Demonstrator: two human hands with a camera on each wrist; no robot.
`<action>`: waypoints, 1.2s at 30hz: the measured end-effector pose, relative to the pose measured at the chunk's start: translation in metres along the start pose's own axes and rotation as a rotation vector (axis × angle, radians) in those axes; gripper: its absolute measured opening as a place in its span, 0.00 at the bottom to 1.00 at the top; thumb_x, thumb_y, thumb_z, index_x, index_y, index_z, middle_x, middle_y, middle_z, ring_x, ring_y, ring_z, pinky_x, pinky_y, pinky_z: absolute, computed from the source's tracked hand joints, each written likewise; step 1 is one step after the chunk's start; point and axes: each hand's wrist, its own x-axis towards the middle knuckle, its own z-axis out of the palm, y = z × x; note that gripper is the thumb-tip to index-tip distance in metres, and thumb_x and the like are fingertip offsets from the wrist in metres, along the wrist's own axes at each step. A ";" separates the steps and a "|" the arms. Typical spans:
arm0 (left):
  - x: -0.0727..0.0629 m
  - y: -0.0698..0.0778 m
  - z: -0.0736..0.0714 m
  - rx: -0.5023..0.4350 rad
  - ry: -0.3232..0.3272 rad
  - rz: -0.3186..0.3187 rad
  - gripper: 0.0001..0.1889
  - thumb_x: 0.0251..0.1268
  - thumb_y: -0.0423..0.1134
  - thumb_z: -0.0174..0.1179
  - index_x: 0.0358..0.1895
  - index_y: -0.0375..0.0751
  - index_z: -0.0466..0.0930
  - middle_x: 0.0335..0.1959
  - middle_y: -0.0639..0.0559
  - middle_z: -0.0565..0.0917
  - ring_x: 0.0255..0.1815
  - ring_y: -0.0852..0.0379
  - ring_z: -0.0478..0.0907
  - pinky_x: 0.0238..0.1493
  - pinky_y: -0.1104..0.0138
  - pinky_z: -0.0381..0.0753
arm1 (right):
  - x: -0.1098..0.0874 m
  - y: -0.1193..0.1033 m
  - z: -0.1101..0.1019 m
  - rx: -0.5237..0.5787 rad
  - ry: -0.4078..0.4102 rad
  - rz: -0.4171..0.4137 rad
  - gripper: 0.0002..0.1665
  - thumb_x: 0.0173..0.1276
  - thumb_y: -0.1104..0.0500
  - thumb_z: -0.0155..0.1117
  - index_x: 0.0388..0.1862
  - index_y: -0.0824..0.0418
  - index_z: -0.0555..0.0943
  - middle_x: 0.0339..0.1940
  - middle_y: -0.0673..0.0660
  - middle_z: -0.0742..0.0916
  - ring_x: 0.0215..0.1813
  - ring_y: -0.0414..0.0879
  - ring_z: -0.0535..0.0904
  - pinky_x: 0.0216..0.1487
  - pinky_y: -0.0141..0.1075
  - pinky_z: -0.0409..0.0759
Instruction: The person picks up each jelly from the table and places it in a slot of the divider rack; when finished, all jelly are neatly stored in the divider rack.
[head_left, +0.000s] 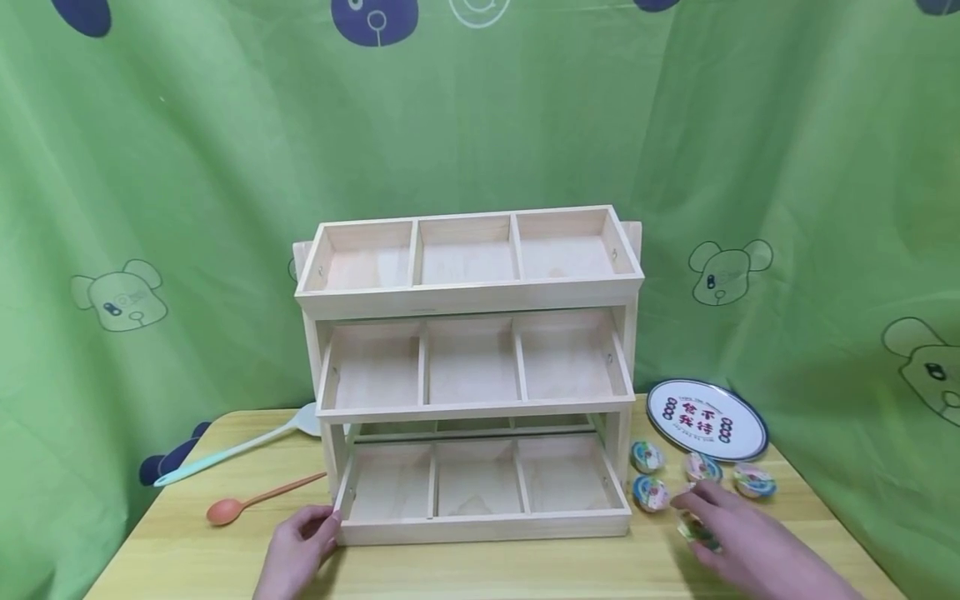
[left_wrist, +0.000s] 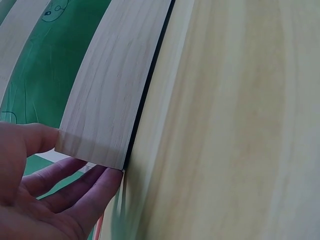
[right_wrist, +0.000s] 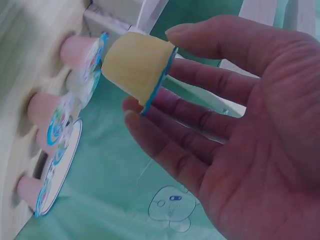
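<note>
A three-tier wooden shelf [head_left: 468, 530] stands on the table, each tray split into three compartments with nothing in them. At its lower left, my left hand [head_left: 295, 550] holds the front corner of the bottom tray [left_wrist: 107, 95], thumb on one edge and fingertips against the end. My right hand [head_left: 738, 533], to the right of the shelf, holds a small jelly cup [right_wrist: 137, 65] with a yellowish body and blue-edged lid between thumb and fingers. Around that hand sit several pinkish jelly cups [head_left: 650, 493] with colourful printed lids.
Behind the cups, an oval white plate [head_left: 693, 417] with a dark rim and red lettering lies at the back right. Left of the shelf are an orange spoon [head_left: 227, 510] and a long-handled pale blue utensil [head_left: 232, 450]. Green curtain [head_left: 480, 108] hangs behind the table.
</note>
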 end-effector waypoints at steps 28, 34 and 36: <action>0.000 0.005 -0.003 0.016 -0.023 -0.002 0.15 0.66 0.32 0.62 0.50 0.22 0.78 0.41 0.40 0.83 0.41 0.49 0.81 0.38 0.67 0.88 | 0.028 -0.049 -0.004 0.089 -0.024 -0.153 0.24 0.54 0.57 0.76 0.51 0.57 0.82 0.45 0.48 0.78 0.38 0.39 0.75 0.31 0.33 0.83; 0.001 0.005 -0.004 0.004 -0.027 -0.017 0.16 0.66 0.31 0.62 0.51 0.21 0.78 0.42 0.39 0.83 0.41 0.50 0.81 0.39 0.66 0.88 | 0.031 -0.055 -0.002 0.109 -0.022 -0.167 0.25 0.55 0.57 0.76 0.52 0.55 0.82 0.46 0.48 0.78 0.37 0.39 0.76 0.30 0.31 0.83; 0.002 0.005 -0.004 0.000 -0.029 -0.021 0.16 0.66 0.31 0.62 0.51 0.21 0.78 0.41 0.40 0.83 0.40 0.50 0.81 0.39 0.66 0.88 | 0.032 -0.057 -0.002 0.095 -0.010 -0.172 0.24 0.55 0.57 0.76 0.52 0.55 0.82 0.46 0.48 0.78 0.38 0.41 0.77 0.31 0.32 0.84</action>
